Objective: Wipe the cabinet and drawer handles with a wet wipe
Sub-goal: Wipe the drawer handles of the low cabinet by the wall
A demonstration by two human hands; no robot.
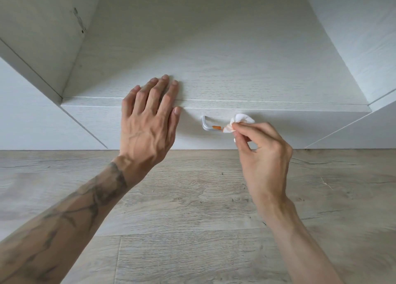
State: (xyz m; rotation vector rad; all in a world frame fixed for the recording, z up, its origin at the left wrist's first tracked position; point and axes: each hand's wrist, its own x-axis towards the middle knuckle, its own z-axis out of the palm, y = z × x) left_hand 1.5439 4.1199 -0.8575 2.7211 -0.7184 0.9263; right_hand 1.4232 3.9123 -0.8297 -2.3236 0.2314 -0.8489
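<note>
From the head camera I look down on a low white cabinet (214,58) with a fine wood grain, standing on a pale plank floor (192,198).

The left hand (147,121) lies flat on the top of the cabinet at its front edge. Its four fingers are straight and close together and press on the top surface. The thumb hangs over the edge, onto the front panel (289,129). This hand holds nothing. On the left forearm (85,204) there is a dark tattoo of lines; I cannot read any letters in it.

The handle (207,127) is a silver metal bar, fixed on the front panel just under the top edge, to the right of the left thumb. I see its left bend and part of the bar; its right part is hidden behind the wipe and the fingers.

The right hand (261,151) pinches the wet wipe (242,120) between the thumb and the curled fingertips. The wipe is white and crumpled into a small bunch, and it touches the bar of the handle. Its lower fold has an orange stain.

On the bar, just left of the wipe, there is a small orange mark (216,127). I cannot tell if it is a smear or a sticker; it is too small to show any writing.
</note>
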